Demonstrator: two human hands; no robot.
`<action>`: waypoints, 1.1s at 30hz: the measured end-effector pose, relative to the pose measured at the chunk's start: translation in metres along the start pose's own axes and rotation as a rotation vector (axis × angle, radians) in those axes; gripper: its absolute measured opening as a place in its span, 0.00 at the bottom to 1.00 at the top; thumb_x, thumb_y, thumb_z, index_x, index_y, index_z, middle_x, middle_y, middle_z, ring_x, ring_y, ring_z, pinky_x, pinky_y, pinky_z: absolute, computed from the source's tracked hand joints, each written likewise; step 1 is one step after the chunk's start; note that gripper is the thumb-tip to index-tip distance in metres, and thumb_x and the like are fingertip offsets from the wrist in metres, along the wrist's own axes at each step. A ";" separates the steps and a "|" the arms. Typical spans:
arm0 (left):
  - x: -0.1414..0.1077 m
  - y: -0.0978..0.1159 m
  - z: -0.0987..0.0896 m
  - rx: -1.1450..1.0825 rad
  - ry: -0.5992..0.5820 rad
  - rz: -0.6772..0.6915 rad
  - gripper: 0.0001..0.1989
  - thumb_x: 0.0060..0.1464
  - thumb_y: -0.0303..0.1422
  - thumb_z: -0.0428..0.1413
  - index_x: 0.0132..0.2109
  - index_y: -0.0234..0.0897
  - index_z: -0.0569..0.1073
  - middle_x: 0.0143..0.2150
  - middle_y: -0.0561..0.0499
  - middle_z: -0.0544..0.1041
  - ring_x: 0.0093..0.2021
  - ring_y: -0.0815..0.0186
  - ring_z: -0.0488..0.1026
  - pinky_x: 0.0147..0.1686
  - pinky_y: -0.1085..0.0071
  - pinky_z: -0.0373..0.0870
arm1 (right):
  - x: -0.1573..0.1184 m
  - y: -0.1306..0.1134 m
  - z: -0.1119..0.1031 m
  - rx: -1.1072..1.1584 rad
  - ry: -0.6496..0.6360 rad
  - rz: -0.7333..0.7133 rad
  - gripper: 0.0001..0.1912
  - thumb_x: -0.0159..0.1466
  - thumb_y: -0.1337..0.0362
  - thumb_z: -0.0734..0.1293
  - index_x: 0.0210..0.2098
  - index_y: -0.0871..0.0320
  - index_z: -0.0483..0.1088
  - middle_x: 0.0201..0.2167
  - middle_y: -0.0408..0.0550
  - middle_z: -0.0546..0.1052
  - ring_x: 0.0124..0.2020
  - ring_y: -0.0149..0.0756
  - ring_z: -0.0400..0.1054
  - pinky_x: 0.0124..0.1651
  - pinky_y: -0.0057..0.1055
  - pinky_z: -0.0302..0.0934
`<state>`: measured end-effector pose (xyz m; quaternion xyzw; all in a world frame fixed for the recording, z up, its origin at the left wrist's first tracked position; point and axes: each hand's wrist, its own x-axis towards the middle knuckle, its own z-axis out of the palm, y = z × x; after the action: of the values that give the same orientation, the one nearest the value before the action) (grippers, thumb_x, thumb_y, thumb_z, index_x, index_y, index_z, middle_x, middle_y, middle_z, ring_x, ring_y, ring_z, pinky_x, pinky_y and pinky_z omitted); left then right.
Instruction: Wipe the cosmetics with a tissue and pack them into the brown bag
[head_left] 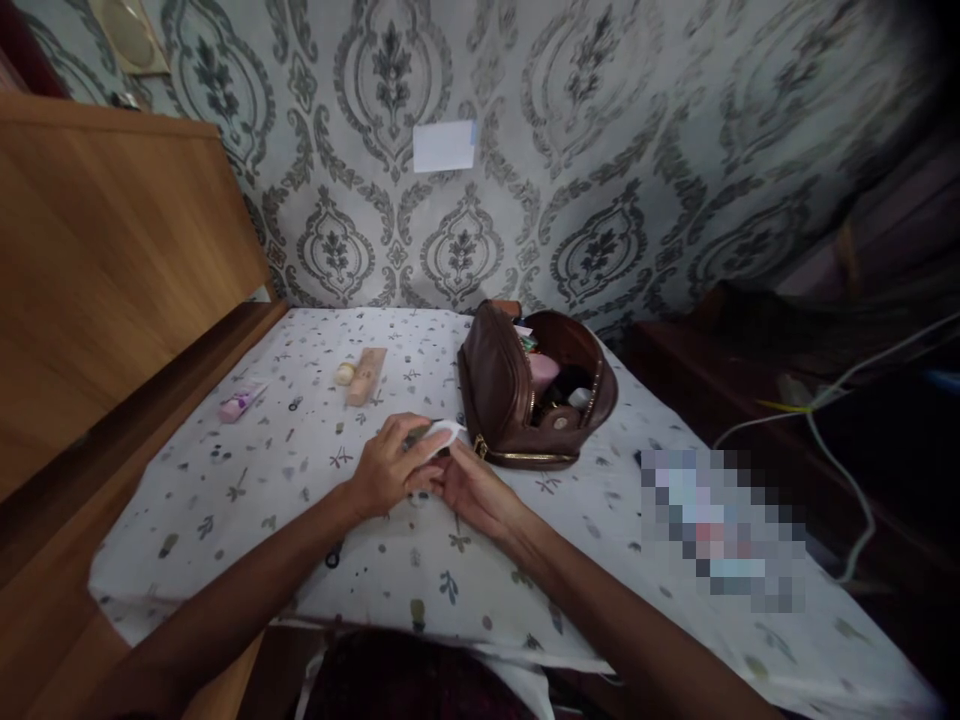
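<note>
My left hand (385,468) and my right hand (474,488) meet over the middle of the table, in front of a brown toiletry bag (495,375). Between their fingers is a small white item (439,440) with a smooth, pale surface. The fingers cover much of it, so I cannot make out its kind. Both hands are closed on it, the left from above and the right from the other side. The bag stands unzipped, with a pink item (543,372) and other small things inside.
Left of the bag, a beige tube (366,377) lies beside a small cream-coloured round item (346,373). A pink and purple tube (241,401) lies farther left. A blurred-out object (720,530) is at right. Wooden furniture (120,270) borders the patterned tablecloth (247,530); wallpaper rises behind.
</note>
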<state>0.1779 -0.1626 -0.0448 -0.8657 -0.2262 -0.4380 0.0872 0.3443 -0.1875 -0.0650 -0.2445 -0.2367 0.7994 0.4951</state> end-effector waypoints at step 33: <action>0.015 0.006 -0.009 -0.365 -0.082 -0.584 0.18 0.67 0.41 0.43 0.32 0.38 0.68 0.28 0.52 0.71 0.31 0.65 0.69 0.34 0.69 0.65 | -0.003 0.007 0.006 -0.184 -0.090 0.045 0.21 0.54 0.55 0.78 0.41 0.59 0.72 0.33 0.47 0.81 0.32 0.32 0.77 0.32 0.23 0.66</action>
<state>0.1822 -0.1658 -0.0270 -0.7826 -0.3855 -0.4427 -0.2074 0.3374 -0.1937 -0.0645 -0.2579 -0.3258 0.7953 0.4414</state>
